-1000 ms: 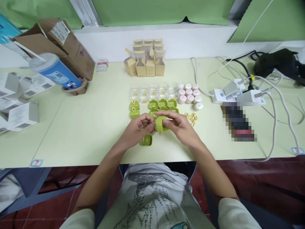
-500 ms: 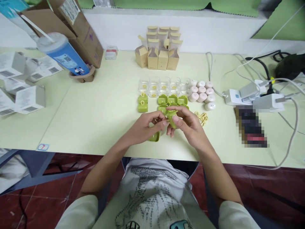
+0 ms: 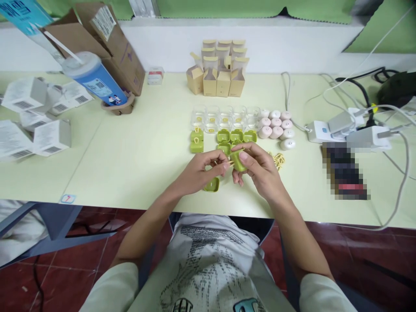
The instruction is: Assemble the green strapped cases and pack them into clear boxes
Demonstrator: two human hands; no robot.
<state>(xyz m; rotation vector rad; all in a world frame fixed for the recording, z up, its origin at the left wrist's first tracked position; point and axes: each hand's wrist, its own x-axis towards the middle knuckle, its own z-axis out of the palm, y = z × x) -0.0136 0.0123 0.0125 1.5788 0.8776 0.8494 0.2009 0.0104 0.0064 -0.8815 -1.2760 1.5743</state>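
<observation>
Over the front of the table, my right hand (image 3: 259, 165) grips a small green plastic case (image 3: 238, 160) between thumb and fingers. My left hand (image 3: 205, 172) pinches a thin yellow loop (image 3: 231, 163) at the case's left side; whether the loop is fixed to it I cannot tell. Below my left fingers lies a green open shell (image 3: 212, 185). Beyond my hands stand several open green shells (image 3: 236, 135), partly hidden by my fingers. To their left are two closed green cases (image 3: 196, 146) with yellow loops on top. Loose yellow loops (image 3: 278, 160) lie in a pile beside my right hand.
Behind the shells are clear plastic cups (image 3: 225, 118) and several pale pink and white rounded pieces (image 3: 276, 131). Small cardboard boxes (image 3: 223, 83) stand by the wall. A blue cup (image 3: 100, 84) and white boxes (image 3: 52, 136) are left; a power strip (image 3: 325, 132) and cables are right.
The green case in my right hand has turned slightly, and more of the yellow loop shows at my left fingertips. The whole view has shifted a little.
</observation>
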